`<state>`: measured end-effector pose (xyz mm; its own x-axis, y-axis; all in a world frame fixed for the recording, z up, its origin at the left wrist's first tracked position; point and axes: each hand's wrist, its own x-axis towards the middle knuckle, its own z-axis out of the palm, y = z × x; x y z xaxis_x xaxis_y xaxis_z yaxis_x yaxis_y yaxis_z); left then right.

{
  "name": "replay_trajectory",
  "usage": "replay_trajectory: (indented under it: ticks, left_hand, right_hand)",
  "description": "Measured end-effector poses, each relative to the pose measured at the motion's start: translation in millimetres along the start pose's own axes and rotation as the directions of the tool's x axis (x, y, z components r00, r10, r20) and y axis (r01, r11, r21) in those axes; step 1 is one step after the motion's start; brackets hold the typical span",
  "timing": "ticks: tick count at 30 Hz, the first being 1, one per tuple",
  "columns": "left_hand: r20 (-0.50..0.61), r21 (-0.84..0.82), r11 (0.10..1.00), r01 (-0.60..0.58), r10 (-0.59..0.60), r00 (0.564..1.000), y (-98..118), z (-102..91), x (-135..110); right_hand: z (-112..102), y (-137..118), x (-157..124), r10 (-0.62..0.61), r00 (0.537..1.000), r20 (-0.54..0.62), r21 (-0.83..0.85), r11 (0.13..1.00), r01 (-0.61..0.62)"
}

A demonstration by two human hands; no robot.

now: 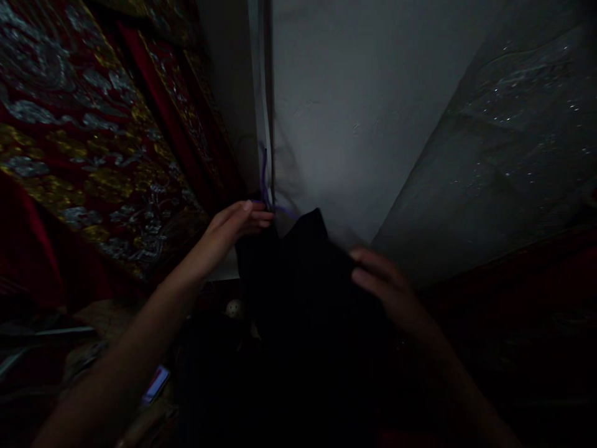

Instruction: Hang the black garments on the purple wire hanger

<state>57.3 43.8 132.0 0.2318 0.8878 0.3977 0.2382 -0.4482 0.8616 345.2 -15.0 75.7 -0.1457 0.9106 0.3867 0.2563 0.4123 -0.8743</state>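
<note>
A piece of black cloth (pixel 308 267) spreads between my hands, with a pointed upper edge; its lower part melts into the dark. My left hand (pixel 237 221) is closed at the cloth's upper left edge, thumb laid against the fingers. By those fingertips a thin purple cord (pixel 264 171) curls upward, and another bit trails right; whether the fingers also pinch it is unclear. On the cloth's right edge, my right hand (pixel 385 283) is closed, slightly blurred, its fingers bent over the fabric. The thumb there is hard to make out.
A pale panel (pixel 345 112) stands ahead, a narrow light strip (pixel 260 74) running down its left side. Red cloth with gold and silver embroidery (pixel 107 137) fills the left. Sparkly translucent sheeting (pixel 517 137) lies to the right. A lit phone (pixel 156 384) is at lower left.
</note>
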Motion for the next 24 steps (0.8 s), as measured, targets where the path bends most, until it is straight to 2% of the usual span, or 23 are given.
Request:
replay_trajectory:
  ticks: [1, 2, 3, 4, 5, 6, 7, 8, 10, 11, 13, 17, 19, 20, 21, 23, 24]
  left_hand:
    - [0.09, -0.089, 0.99, 0.112, -0.104, 0.99, 1, 0.8, -8]
    - [0.153, -0.136, 0.967, 0.215, -0.194, 0.969, 1, 0.3, -17]
    - [0.188, -0.146, 0.943, 0.298, -0.269, 0.944, 0, -1.8, -26]
    - [0.206, -0.126, 0.923, 0.364, -0.334, 0.92, -1, -5.7, -35]
    - [0.213, -0.081, 0.907, 0.414, -0.39, 0.896, -2, -11.3, -44]
    - [0.217, -0.017, 0.893, 0.449, -0.435, 0.874, -4, -18.6, -53]
    - [0.217, 0.055, 0.885, 0.463, -0.463, 0.859, -5, -27.0, -61]
    - [0.22, 0.126, 0.88, 0.459, -0.476, 0.852, -6, -36.2, -68]
    - [0.216, 0.249, 0.878, 0.409, -0.462, 0.86, -7, -54.1, -77]
    - [0.205, 0.298, 0.878, 0.374, -0.441, 0.874, -7, -61.9, -78]
    - [0.155, 0.378, 0.878, 0.294, -0.373, 0.915, -8, -73.1, -74]
    - [-0.016, 0.434, 0.892, 0.129, -0.136, 0.991, -16, -77.0, -48]
    - [-0.155, 0.405, 0.913, 0.038, 0.028, 0.988, -22, -72.1, -33]
    - [-0.24, 0.414, 0.91, -0.019, 0.129, 0.962, -24, -68.4, -27]
    - [-0.323, 0.451, 0.889, -0.077, 0.243, 0.915, -26, -64.0, -24]
    - [-0.419, 0.577, 0.798, -0.174, 0.472, 0.775, -29, -52.7, -21]
    - [-0.415, 0.634, 0.743, -0.213, 0.56, 0.717, -30, -45.6, -23]
  right_hand:
    - [10, -8, -9, -0.041, 0.986, 0.162, -0.018, 0.999, 0.045]
    - [21, -14, -16, -0.074, 0.934, 0.349, -0.025, 0.996, 0.088]
    - [30, -18, -19, -0.09, 0.856, 0.508, -0.028, 0.992, 0.121]
    - [38, -20, -20, -0.093, 0.778, 0.621, -0.032, 0.989, 0.144]
    - [45, -19, -17, -0.081, 0.72, 0.689, -0.043, 0.987, 0.152]
    - [49, -14, -13, -0.067, 0.708, 0.703, -0.059, 0.987, 0.152]
    - [52, -7, -6, -0.064, 0.745, 0.664, -0.076, 0.985, 0.152]
    - [54, 3, 1, -0.073, 0.811, 0.581, -0.094, 0.983, 0.156]
    - [57, 24, 17, -0.135, 0.93, 0.341, -0.13, 0.973, 0.189]
    - [58, 35, 24, -0.175, 0.958, 0.228, -0.148, 0.966, 0.212]
    - [60, 55, 35, -0.201, 0.971, 0.129, -0.153, 0.963, 0.22]
    - [61, 78, 53, -0.026, 0.988, 0.151, 0.022, 0.999, 0.023]
    - [57, 80, 70, 0.03, 1.0, 0.006, 0.149, 0.988, -0.031]
    - [54, 78, 81, 0.043, 0.995, -0.095, 0.208, 0.978, -0.023]
    - [50, 74, 94, 0.049, 0.979, -0.198, 0.254, 0.967, 0.002]
    - [42, 63, 121, 0.042, 0.933, -0.358, 0.296, 0.952, 0.071]
    - [38, 58, 133, 0.03, 0.913, -0.408, 0.301, 0.948, 0.103]
